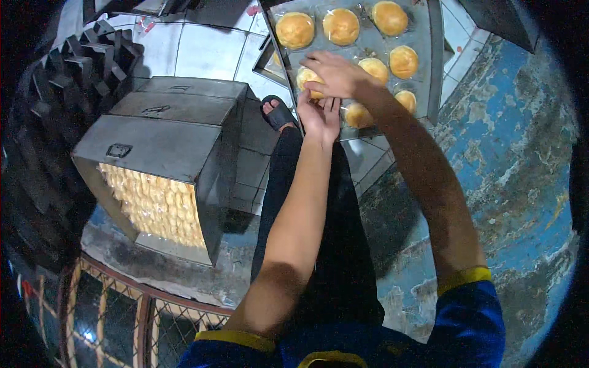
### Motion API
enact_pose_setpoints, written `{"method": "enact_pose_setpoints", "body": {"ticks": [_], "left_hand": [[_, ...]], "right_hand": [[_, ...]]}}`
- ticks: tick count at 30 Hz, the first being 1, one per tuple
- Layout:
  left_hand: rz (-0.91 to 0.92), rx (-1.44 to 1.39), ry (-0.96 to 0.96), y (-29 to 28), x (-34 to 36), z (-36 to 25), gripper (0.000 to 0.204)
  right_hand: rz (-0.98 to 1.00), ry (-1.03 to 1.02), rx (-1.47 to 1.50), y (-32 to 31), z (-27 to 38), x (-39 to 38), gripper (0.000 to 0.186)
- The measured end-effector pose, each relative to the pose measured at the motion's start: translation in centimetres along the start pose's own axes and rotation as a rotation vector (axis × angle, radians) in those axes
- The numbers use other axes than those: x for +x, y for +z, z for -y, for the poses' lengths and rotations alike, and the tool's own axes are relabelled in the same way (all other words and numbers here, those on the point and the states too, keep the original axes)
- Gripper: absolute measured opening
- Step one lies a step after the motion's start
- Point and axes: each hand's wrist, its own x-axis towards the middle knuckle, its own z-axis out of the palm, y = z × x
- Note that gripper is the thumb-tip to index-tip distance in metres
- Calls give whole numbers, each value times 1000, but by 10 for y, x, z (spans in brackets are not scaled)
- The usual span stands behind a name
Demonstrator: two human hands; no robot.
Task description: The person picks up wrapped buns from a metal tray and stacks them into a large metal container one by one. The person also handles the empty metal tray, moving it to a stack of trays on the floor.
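A metal tray at the top right bears several round golden buns, at least some in clear plastic. Over its near left part, both my hands are at one bun. My right hand reaches over it from the right, its fingers bent around the upper side and its thumb below. From the near side my left hand cups it, palm turned up, fingers curled and thumb raised. The hands partly hide this bun and the tray beneath it.
On the left lies a large metal box, its open side showing rows of pale breads in clear plastic. Dark stacked metal pieces stand behind it. My sandalled foot is beside the tray. A worn blue floor lies right.
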Motion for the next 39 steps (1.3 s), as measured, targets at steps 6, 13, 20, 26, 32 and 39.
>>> {"method": "enact_pose_setpoints", "body": {"ticks": [6, 13, 20, 26, 32, 39], "left_hand": [[-29, 236, 31, -7, -10, 0, 58], [109, 1082, 245, 19, -55, 21, 62], [28, 1058, 210, 76, 3, 96, 73], [297, 952, 177, 38, -19, 74, 69], [549, 885, 57, 87, -25, 140, 73], [355, 850, -66, 105, 25, 177, 85]], "right_hand": [[177, 300, -58, 4, 34, -21, 64], [-444, 697, 187, 2, 70, -117, 64], [-265, 354, -410, 18, -91, -164, 64], [-381, 939, 624, -19, 10, -147, 96], [-694, 898, 290, -40, -52, -198, 103], [-241, 375, -83, -90, -175, -187, 100]]}}
